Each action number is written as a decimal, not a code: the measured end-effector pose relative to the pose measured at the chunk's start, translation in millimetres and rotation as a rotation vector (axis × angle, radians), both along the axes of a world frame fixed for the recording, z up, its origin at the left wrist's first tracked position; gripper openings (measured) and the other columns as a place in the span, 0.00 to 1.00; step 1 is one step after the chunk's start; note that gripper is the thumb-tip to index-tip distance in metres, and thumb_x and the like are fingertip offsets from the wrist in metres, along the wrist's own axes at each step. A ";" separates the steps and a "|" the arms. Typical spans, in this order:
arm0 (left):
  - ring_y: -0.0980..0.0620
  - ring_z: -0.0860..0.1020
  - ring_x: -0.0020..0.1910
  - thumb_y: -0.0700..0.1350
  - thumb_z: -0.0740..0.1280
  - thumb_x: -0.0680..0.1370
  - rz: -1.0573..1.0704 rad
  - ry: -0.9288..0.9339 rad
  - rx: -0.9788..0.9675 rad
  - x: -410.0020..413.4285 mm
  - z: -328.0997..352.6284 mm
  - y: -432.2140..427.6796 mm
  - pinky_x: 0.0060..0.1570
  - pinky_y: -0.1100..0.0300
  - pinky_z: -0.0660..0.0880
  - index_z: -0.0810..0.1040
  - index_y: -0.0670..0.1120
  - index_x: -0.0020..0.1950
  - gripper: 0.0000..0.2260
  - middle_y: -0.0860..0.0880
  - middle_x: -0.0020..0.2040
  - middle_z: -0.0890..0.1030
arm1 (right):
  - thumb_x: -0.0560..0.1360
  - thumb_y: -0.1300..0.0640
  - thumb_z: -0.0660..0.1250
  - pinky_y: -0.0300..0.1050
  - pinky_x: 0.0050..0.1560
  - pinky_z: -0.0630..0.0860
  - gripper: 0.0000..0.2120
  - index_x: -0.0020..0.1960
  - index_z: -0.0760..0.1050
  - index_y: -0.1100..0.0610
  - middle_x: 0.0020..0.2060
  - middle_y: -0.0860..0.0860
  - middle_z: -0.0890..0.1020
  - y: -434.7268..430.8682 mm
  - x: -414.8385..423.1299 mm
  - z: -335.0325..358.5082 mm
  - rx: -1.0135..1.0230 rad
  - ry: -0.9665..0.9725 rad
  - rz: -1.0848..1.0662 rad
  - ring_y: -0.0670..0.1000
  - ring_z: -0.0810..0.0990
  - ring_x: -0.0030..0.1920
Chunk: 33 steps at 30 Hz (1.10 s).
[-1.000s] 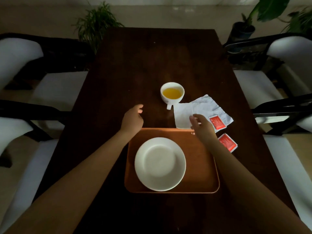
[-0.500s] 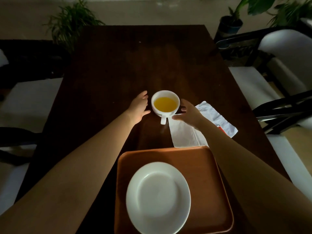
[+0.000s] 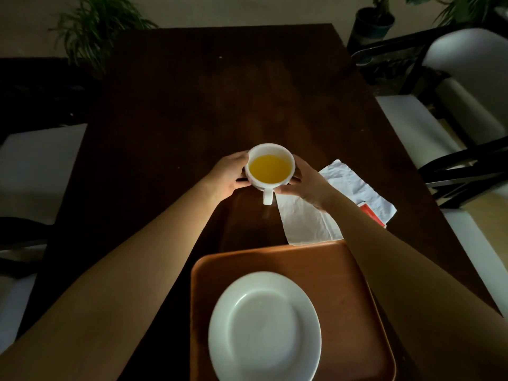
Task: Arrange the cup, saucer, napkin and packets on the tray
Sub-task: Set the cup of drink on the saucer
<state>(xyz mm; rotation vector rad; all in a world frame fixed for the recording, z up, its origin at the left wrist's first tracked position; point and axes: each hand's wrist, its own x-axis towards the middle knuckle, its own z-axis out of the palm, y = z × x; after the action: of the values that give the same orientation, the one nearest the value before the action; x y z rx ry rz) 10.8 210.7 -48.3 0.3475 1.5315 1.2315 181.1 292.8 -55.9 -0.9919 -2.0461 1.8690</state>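
Note:
A white cup [image 3: 270, 167] filled with yellow liquid stands on the dark table, its handle pointing toward me. My left hand [image 3: 228, 177] cups its left side and my right hand [image 3: 305, 184] its right side, fingers wrapped around the wall. A white saucer [image 3: 264, 327] lies on the orange tray [image 3: 341, 273] near me. A white napkin [image 3: 310, 215] lies on the table right of the cup, partly under my right forearm. A red packet [image 3: 371, 214] peeks out at the napkin's right edge; my arm hides most of it.
The dark wooden table [image 3: 220, 105] stretches away from me. White-cushioned chairs with black frames stand on the right [image 3: 453, 111] and left [image 3: 33, 166]. Potted plants sit beyond the far corners [image 3: 96, 28].
Both hands reached forward from the tray's far edge to the cup and closed around it from either side. The view has tilted down and nearer the tray.

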 end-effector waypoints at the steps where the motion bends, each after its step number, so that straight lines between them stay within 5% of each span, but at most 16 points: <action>1: 0.46 0.73 0.58 0.45 0.56 0.80 0.009 0.001 -0.001 1.8 1.7 -1.8 0.54 0.48 0.71 0.70 0.48 0.65 0.14 0.48 0.61 0.73 | 0.67 0.68 0.73 0.45 0.64 0.72 0.35 0.69 0.62 0.55 0.64 0.56 0.73 -2.0 1.7 1.6 0.006 0.009 -0.001 0.52 0.72 0.65; 6: 0.49 0.76 0.49 0.45 0.57 0.79 0.073 -0.001 0.008 15.7 16.3 -21.9 0.52 0.48 0.72 0.73 0.49 0.62 0.13 0.53 0.49 0.76 | 0.66 0.67 0.74 0.27 0.54 0.74 0.35 0.68 0.63 0.53 0.62 0.51 0.73 -16.8 15.4 13.5 0.079 0.045 0.011 0.47 0.73 0.61; 12: 0.52 0.76 0.46 0.45 0.58 0.79 0.115 0.003 0.016 46.3 33.0 -67.3 0.49 0.50 0.72 0.74 0.49 0.61 0.13 0.54 0.48 0.76 | 0.64 0.65 0.75 0.48 0.64 0.71 0.38 0.68 0.62 0.51 0.65 0.54 0.71 -50.6 41.7 20.1 0.119 0.017 0.040 0.52 0.71 0.65; 18: 0.55 0.77 0.47 0.46 0.58 0.79 0.127 -0.006 0.025 83.3 41.5 -128.7 0.42 0.57 0.74 0.75 0.52 0.56 0.09 0.54 0.49 0.79 | 0.64 0.62 0.76 0.37 0.56 0.72 0.37 0.65 0.61 0.47 0.63 0.50 0.71 -94.9 71.4 22.7 0.206 0.010 0.145 0.49 0.72 0.63; 27: 0.44 0.77 0.56 0.45 0.60 0.78 0.282 0.047 -0.096 131.4 34.5 -191.4 0.47 0.54 0.75 0.73 0.46 0.61 0.12 0.42 0.60 0.76 | 0.62 0.66 0.77 0.57 0.66 0.71 0.40 0.69 0.61 0.58 0.65 0.58 0.71 -147.1 109.1 14.5 0.095 0.034 0.254 0.53 0.72 0.65; 30: 0.49 0.78 0.52 0.44 0.59 0.78 0.279 0.032 -0.083 143.4 32.9 -207.2 0.45 0.57 0.75 0.74 0.49 0.57 0.09 0.45 0.57 0.77 | 0.62 0.64 0.78 0.54 0.68 0.69 0.42 0.69 0.61 0.53 0.66 0.55 0.71 -157.7 117.9 9.0 0.091 -0.007 0.261 0.52 0.71 0.66; 33: 0.48 0.77 0.53 0.44 0.57 0.79 0.311 0.009 -0.102 153.4 29.5 -219.2 0.50 0.54 0.73 0.74 0.50 0.59 0.10 0.45 0.56 0.78 | 0.61 0.61 0.78 0.41 0.64 0.70 0.41 0.68 0.61 0.48 0.66 0.53 0.69 -166.3 125.4 2.9 0.111 -0.030 0.275 0.49 0.70 0.65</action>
<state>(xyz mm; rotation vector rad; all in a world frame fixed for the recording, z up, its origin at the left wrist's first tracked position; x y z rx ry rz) 164.3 -8.5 -18.8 0.0475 1.6928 1.3841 306.5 126.5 -53.0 -0.7476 -2.3786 1.8461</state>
